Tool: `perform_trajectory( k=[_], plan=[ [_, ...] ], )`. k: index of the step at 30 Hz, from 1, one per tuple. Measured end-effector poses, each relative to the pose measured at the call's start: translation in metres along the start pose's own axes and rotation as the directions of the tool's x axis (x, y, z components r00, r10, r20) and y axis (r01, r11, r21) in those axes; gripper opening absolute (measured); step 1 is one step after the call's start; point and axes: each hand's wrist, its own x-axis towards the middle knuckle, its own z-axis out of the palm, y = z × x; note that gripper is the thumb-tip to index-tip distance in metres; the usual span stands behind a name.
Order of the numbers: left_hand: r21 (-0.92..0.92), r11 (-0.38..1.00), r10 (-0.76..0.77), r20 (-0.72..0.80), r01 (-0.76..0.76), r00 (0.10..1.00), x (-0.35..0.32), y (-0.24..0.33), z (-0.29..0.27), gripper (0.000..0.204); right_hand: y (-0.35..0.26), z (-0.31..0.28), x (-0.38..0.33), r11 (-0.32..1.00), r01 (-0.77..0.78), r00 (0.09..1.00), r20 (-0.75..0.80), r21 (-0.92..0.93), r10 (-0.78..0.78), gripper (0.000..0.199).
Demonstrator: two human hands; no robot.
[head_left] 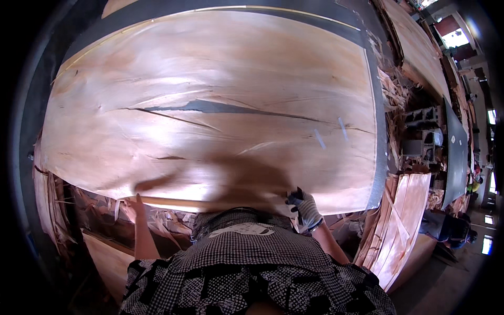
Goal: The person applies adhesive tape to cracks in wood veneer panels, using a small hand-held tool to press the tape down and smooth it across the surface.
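Grey tabletop (126, 22) shows through the split tan veneer sheet (220, 137).

Dark grey tabletop (157, 11), large split veneer sheet (210, 140) spread across it, thin yellow strip (252, 7) beyond

From where I stand, no lettering, number or sign can be read; the pale patch (241, 229) on the checked apron (247, 255) is too unclear to show words.
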Motion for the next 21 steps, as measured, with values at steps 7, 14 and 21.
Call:
perform_trajectory(
  k=[7, 14, 21],
  plan=[
    [-0.649, 0.195, 0.941, -0.087, -0.735, 0.326, -0.108, 0.233, -0.123, 0.062, -0.074, 0.036, 0.075, 0.971, 0.235, 0.972, -0.016, -0.032, -0.236, 0.022],
    [-0.587, 0.118, 0.929, -0.219, -0.801, 0.298, -0.114, 0.284, -0.113, 0.056, -0.131, 0.062, 0.134, 0.965, 0.261, 0.96, -0.102, -0.029, -0.262, 0.015],
    [-0.402, -0.022, 0.883, -0.436, -0.915, 0.171, -0.09, 0.398, -0.131, 0.045, -0.12, 0.059, 0.148, 0.969, 0.248, 0.965, -0.095, 0.015, -0.245, 0.014]
  ],
)
